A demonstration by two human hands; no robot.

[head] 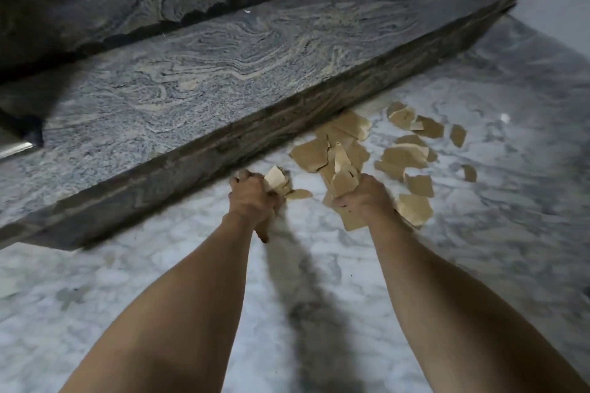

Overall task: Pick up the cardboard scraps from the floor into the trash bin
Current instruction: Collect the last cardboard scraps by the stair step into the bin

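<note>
Nearest, two bare forearms reach out over the pale marble floor (127, 281), throwing a dark shadow between them. At their ends both hands are closed into fists around cardboard. The left hand (252, 198) grips a small wad of scraps (276, 179), a pale piece poking up past the knuckles, and one loose piece (298, 194) lies on the floor just right of that fist. The right hand (364, 199) clutches a bigger bunch (343, 182), pieces sticking out above and below the fingers; whether they have left the floor cannot be told.

Beyond the hands the rest of the scraps are spread over the floor: a heap (332, 143) against the foot of the step (178, 83), and a looser scatter (412, 150) running right and far, with single bits (469, 173) out at the edge. The dark granite step crosses the view from near left to far right, with a second riser behind it.

No bin shows anywhere here. So the step in hand looks like gathering, with both fists full and most of the scraps not yet collected. The next move probably calls for carrying these handfuls to the bin, wherever it stands, keeping the grip tight so loose ends do not drop, then coming back for the heap by the step.
</note>
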